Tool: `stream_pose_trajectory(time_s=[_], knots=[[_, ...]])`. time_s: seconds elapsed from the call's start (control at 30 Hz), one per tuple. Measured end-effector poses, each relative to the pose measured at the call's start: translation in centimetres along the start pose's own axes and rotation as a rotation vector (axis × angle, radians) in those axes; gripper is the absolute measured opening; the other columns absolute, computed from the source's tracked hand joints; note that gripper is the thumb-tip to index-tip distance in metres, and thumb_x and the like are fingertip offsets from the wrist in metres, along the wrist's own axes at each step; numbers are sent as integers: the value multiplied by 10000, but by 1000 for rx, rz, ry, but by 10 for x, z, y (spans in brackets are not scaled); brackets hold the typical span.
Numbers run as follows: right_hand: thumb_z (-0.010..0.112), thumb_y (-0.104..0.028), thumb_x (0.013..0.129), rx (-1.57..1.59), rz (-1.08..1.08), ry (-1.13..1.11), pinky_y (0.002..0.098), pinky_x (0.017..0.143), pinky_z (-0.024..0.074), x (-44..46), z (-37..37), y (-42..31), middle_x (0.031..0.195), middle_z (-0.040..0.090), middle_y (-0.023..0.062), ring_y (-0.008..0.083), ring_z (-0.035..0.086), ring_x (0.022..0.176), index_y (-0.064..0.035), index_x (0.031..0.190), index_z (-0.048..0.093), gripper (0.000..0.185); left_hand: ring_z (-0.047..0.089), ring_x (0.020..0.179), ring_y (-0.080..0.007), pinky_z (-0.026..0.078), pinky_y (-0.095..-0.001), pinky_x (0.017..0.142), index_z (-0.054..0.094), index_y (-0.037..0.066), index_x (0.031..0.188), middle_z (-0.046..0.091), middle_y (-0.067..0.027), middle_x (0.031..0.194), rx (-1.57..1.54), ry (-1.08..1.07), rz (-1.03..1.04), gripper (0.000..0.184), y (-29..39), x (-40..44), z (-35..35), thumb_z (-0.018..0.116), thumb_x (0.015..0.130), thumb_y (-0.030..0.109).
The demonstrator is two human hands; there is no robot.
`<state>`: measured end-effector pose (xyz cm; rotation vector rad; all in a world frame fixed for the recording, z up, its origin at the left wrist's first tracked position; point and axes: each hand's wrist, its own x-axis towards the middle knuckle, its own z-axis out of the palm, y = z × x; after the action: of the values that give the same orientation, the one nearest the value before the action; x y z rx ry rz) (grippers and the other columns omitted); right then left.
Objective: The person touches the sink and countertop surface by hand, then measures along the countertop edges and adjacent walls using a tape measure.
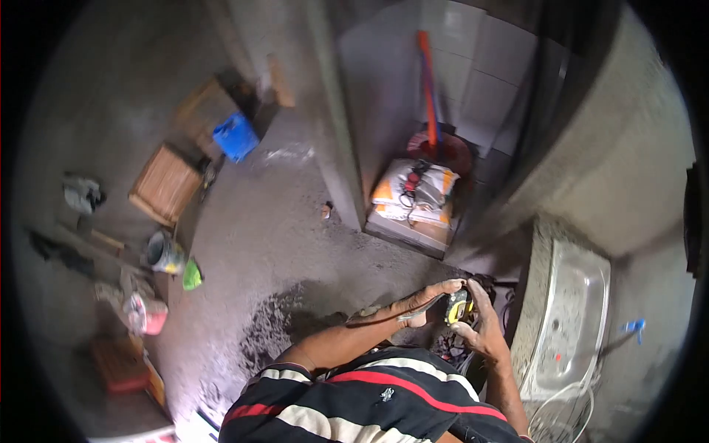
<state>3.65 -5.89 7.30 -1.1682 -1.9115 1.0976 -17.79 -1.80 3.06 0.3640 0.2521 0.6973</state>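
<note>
A yellow and black tape measure is between my two hands, in front of my striped shirt. My right hand grips it from the right, thumb low and fingers along the upper edge. From the left comes my left hand, its fingertips reaching the top of the case and its thumb lower down. A thin pale strip shows under the left fingers; I cannot make out whether it is the tape's blade. Grey dirt or mortar coats the left hand and wrist.
Right of me is a metal sink in a rough surround. Ahead, sacks lie on a tiled step beside a wall edge. To the left are a blue container, a wooden cabinet, a bucket and a pink-white bucket.
</note>
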Motion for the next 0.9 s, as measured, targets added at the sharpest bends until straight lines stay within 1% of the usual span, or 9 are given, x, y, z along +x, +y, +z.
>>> stream_pose_trajectory(time_s=[0.1,0.17,0.33,0.5,0.6,0.73,0.8,0.87,0.9], knots=[[926,-276,837,161,115,-119,421,1229,403,74,54,-10,1587,512,263,338,523,1471,54,1641,376,1029,736,1130,-222,603,-404,987,682,81,1357,756,-86,1257,-174,237,52,450,37,-44,-62,678,1023,382],[931,-197,833,361,207,-143,406,1191,450,115,93,-33,1564,535,231,289,559,1417,50,1670,316,1067,733,1163,-237,587,-423,1024,666,77,1412,753,-94,1299,-259,95,144,470,71,-74,-82,641,1044,367],[968,-139,766,311,214,-264,379,1104,529,209,171,-83,1457,601,208,266,630,1304,82,1647,316,1118,715,1229,-263,558,-452,1090,658,65,1443,740,-105,1349,-370,234,360,504,121,-141,-133,628,1062,393],[968,-119,759,9,86,-440,374,1096,532,283,233,-103,1423,614,227,263,634,1289,109,1608,351,1075,704,1201,-249,617,-430,988,518,55,1513,670,-134,1356,-45,525,530,495,189,-231,-134,638,1088,280],[953,-256,842,-48,-66,-584,401,1143,489,328,276,-119,1425,616,233,280,608,1330,117,1585,392,1003,663,1264,-238,589,-428,1036,473,46,1533,627,-149,1421,327,776,614,504,209,-272,-119,618,1105,268],[814,-348,993,422,57,-720,419,1149,481,368,340,-131,1437,612,234,309,604,1345,76,1595,421,834,608,1331,-224,515,-392,1123,460,33,1522,606,-144,1435,91,586,1002,414,211,-300,-196,509,1160,228],[748,-343,1038,334,-130,-717,399,1084,517,393,382,-115,1332,669,171,269,650,1252,36,1531,500,670,628,1289,-222,507,-371,1126,464,21,1512,617,-136,1416,146,737,1073,393,234,-303,-211,460,1168,210],[760,-289,1013,581,120,-883,350,974,537,420,423,-107,1227,687,107,207,668,1143,-2,1428,557,544,634,1253,-219,502,-370,1119,470,8,1506,631,-132,1389,-140,764,1176,408,280,-315,-194,469,1170,239],[767,-258,998,641,170,-909,327,920,542,436,444,-102,1178,693,78,178,673,1095,-21,1381,579,488,659,1231,-260,531,-387,1071,611,-59,1406,655,-184,1366,74,1033,1079,389,298,-322,-204,544,1148,224]])
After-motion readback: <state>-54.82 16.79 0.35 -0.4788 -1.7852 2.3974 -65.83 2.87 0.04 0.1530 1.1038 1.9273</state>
